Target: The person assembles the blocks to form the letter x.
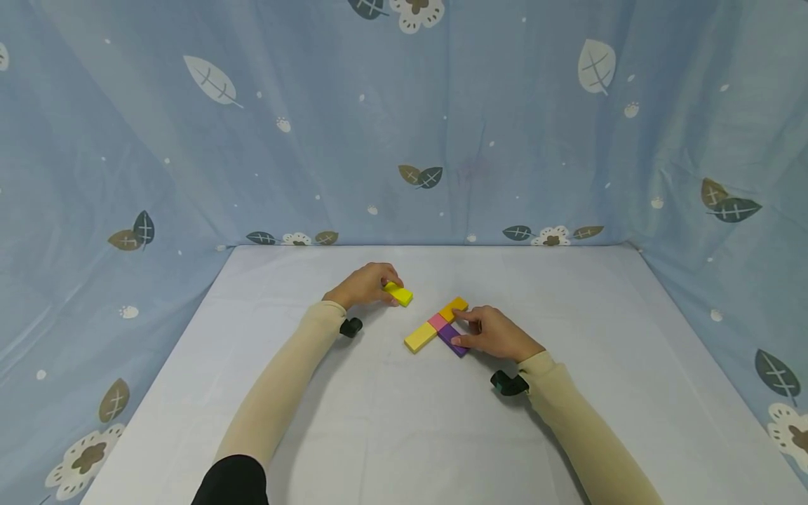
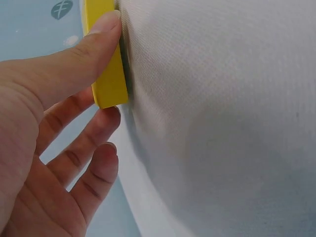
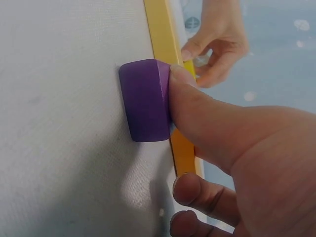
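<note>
My left hand [image 1: 369,283] pinches a bright yellow block [image 1: 400,294] between thumb and fingers, low over the white table. In the left wrist view the thumb [image 2: 94,42] lies along one face of that block. To its right, an orange block [image 1: 453,308], a pink block [image 1: 437,322] and a paler yellow block [image 1: 420,338] form a slanting row. A purple block [image 1: 449,337] branches off the row at the pink one. My right hand [image 1: 495,332] has its thumb pressed on the purple block and its index fingertip at the orange block.
The white tabletop [image 1: 391,435] runs back to a blue curtain [image 1: 353,140] with leaf and flower prints, which also hangs along both sides. Small dark wrist devices sit under the left [image 1: 351,327] and right [image 1: 508,383] cuffs.
</note>
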A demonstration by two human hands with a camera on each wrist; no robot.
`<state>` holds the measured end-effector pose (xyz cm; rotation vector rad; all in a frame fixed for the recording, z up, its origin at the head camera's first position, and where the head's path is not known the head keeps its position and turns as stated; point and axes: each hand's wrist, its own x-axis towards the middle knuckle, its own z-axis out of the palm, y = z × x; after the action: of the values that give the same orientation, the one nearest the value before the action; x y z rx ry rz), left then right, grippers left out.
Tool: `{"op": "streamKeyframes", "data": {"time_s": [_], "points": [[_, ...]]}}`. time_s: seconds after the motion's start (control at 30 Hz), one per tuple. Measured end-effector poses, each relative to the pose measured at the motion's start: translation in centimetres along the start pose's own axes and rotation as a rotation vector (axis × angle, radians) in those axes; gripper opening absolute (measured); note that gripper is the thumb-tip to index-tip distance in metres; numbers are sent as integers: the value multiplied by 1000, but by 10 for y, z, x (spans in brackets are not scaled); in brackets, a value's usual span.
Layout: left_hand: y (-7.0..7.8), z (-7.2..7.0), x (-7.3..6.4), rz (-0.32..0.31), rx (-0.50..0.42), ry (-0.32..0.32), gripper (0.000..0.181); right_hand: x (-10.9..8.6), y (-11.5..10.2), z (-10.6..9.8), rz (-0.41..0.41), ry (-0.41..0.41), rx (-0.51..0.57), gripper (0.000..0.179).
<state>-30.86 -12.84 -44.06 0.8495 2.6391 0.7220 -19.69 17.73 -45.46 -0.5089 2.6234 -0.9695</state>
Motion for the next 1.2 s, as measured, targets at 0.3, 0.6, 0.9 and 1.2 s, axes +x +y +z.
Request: {"op": "streamKeyframes", "data": {"time_s": [0.3, 0.6, 0.9, 1.2], "points": [[0, 0, -1, 20, -9, 2, 38, 0, -1, 0, 6, 21, 10, 65], [2, 0, -2, 24, 2, 3, 39, 1, 2, 0, 15, 25, 19, 66], [2, -1, -2, 32, 14, -1, 39, 2, 2, 0, 18, 25, 14, 68], [6, -4, -2, 62, 21, -5, 39, 2, 2, 0, 25, 24, 13, 66]]}}
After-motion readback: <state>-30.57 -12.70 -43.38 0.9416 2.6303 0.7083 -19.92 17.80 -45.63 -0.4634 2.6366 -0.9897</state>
